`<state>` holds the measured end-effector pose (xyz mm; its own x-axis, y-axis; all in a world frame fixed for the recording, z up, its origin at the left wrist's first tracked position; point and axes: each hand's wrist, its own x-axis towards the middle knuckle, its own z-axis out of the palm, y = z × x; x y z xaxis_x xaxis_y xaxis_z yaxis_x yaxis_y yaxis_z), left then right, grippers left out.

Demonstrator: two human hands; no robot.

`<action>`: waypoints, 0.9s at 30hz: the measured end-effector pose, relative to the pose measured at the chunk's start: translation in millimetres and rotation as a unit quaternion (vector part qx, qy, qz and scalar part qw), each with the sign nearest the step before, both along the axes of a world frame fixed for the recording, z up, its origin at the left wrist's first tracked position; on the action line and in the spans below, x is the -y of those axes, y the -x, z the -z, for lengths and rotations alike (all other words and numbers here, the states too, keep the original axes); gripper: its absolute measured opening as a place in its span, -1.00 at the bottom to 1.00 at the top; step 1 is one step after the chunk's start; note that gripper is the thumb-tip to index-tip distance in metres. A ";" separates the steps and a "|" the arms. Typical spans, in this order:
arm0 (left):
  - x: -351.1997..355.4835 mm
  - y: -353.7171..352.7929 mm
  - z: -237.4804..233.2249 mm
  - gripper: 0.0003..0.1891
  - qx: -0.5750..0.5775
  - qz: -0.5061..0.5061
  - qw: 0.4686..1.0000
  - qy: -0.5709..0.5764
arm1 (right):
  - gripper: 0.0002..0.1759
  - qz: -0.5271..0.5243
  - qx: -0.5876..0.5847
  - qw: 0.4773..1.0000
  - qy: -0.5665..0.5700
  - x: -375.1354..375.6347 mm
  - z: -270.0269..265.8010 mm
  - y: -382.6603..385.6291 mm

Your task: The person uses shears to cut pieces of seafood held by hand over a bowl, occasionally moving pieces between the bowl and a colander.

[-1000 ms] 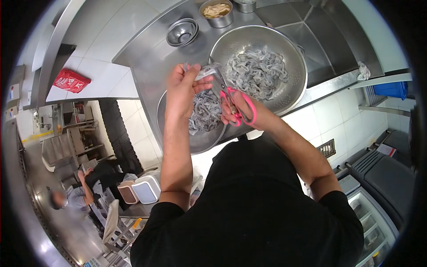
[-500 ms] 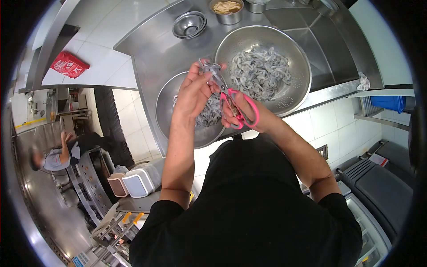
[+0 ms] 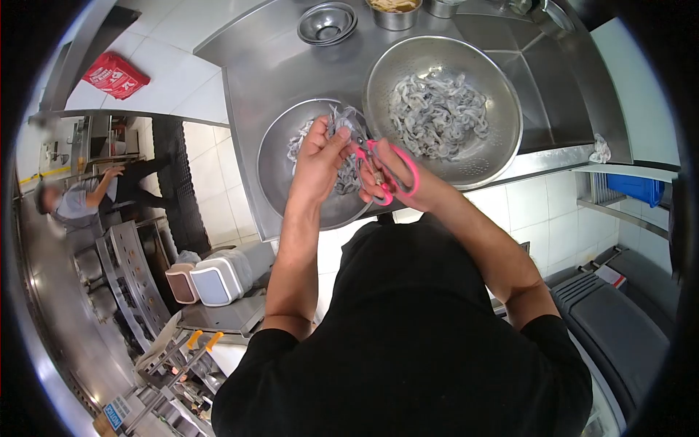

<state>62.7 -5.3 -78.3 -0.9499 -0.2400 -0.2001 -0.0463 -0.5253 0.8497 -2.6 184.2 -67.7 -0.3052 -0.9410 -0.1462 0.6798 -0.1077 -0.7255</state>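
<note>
My left hand (image 3: 320, 154) pinches a grey, translucent raw shrimp (image 3: 341, 119) above the left steel bowl (image 3: 271, 171). My right hand (image 3: 400, 178) grips scissors (image 3: 410, 166) with pink handles, fingers in the loops. The scissor blades point up and left, right at the shrimp, and are partly hidden behind it. More grey shrimp lie in the left bowl, partly covered by my hands. To the right, a large perforated steel colander (image 3: 502, 146) holds a heap of shrimp (image 3: 440, 115).
Nested steel bowls (image 3: 327, 25) and a steel container (image 3: 395, 18) of pale food stand at the counter's back. A sink (image 3: 557, 95) lies right of the colander. At the far left, a person (image 3: 91, 195) stands by cooking equipment. A red bag (image 3: 116, 75) lies upper left.
My view has shifted slightly, so the counter items sit further right and higher. Both hands have come a little lower over the left bowl, still holding the shrimp and scissors.
</note>
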 end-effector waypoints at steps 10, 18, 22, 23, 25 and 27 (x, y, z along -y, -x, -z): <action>20.2 -33.2 30.1 -0.76 0.160 -0.016 0.960 0.230 | -0.34 0.004 0.043 0.993 -0.106 12.8 16.5 5.3; 53.4 -39.8 34.3 -0.76 0.269 -0.034 0.851 0.450 | -0.30 -0.023 0.020 0.981 -0.191 -0.1 36.3 0.6; 51.5 -36.4 23.9 -0.76 0.212 -0.088 0.720 0.655 | -0.25 -0.034 -0.028 0.968 -0.245 -5.4 24.4 -4.6; 58.4 -39.2 39.5 -0.76 0.143 -0.123 0.682 0.706 | -0.24 -0.037 -0.038 0.965 -0.256 -6.1 22.9 -5.7; 60.5 -36.3 38.0 -0.77 0.092 -0.150 0.680 0.712 | -0.22 -0.053 -0.058 0.965 -0.251 -6.6 28.2 -7.1; 60.7 -33.5 29.9 -0.78 0.133 -0.134 0.755 0.628 | -0.19 -0.071 -0.078 0.964 -0.245 -7.9 27.4 -7.9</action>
<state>96.2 -66.0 -108.2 -0.8002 -0.5752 0.1698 -0.3372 0.6656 0.6657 5.3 192.1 -95.0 -0.2318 -0.8049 -0.5463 0.5416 0.3597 -0.7598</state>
